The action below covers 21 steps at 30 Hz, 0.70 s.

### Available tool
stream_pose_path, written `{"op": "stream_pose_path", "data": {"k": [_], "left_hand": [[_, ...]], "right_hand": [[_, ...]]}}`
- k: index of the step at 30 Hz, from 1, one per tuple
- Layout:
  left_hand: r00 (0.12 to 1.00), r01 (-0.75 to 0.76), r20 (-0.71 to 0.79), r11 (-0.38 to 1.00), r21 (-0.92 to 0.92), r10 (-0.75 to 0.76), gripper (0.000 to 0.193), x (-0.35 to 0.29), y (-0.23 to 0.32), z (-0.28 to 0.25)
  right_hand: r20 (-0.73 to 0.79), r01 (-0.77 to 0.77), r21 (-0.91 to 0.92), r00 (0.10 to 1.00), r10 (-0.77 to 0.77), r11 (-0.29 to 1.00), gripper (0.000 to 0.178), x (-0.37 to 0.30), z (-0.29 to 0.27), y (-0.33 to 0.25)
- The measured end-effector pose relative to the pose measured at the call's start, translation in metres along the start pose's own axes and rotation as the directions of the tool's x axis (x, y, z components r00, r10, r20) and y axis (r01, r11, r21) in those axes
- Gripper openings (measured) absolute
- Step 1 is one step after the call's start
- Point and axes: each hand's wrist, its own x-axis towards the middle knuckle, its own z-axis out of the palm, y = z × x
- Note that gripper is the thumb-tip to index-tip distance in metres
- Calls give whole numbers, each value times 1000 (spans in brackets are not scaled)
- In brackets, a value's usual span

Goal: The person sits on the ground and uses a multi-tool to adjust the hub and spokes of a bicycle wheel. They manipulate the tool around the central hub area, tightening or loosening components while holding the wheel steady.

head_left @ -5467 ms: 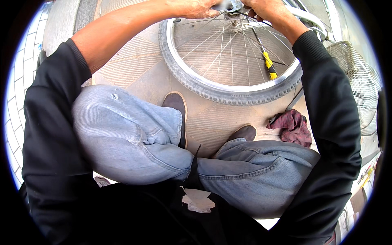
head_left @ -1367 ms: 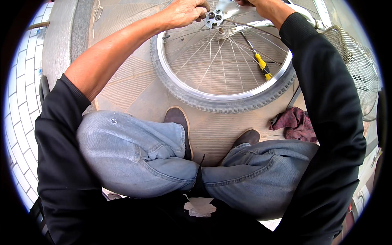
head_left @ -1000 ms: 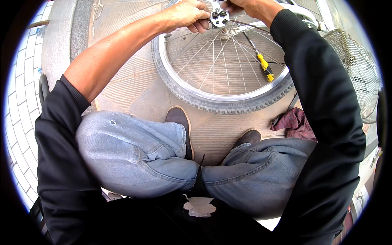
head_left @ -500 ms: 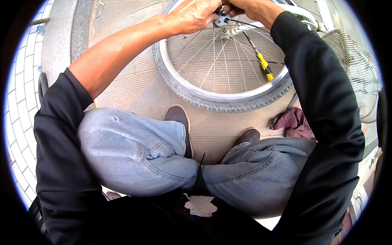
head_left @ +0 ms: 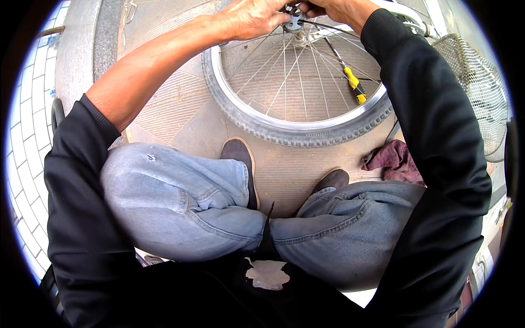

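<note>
Ground: ribbed tan paving (head_left: 164, 109). Lying on it — bicycle wheel (head_left: 306, 128), yellow-handled screwdriver (head_left: 354, 92) inside the rim, crumpled maroon rag (head_left: 396, 162) just beside the tyre; two brown shoes (head_left: 240, 158) planted nearby.

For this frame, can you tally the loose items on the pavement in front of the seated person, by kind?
Bicycle wheel, its hub gripped by the left hand and right hand: 1
Yellow-handled screwdriver, seen through the spokes: 1
Dark red rag beside the right shoe: 1
Wire basket at the right edge: 1
Total: 4
</note>
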Motion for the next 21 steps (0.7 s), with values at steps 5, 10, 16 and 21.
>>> {"op": "stream_pose_path", "data": {"k": [5, 10, 16, 21], "left_hand": [[995, -102, 20, 978, 182, 100, 19, -5, -15, 8], [825, 503, 274, 863, 40, -494, 27, 11, 38, -19], [923, 381, -63, 925, -6, -380, 37, 6, -41, 32], [683, 693, 151, 567, -445, -715, 36, 2, -29, -3]], "right_hand": [[-17, -14, -28, 1000, 14, 1000, 18, -1, 4, -1], [-97, -51, -100, 994, 42, 994, 17, -4, 1, -2], [-151, -4, -88, 989, -9, 996, 17, 6, 6, 7], [-127, -40, -47, 991, 34, 998, 19, 11, 3, -8]]}}
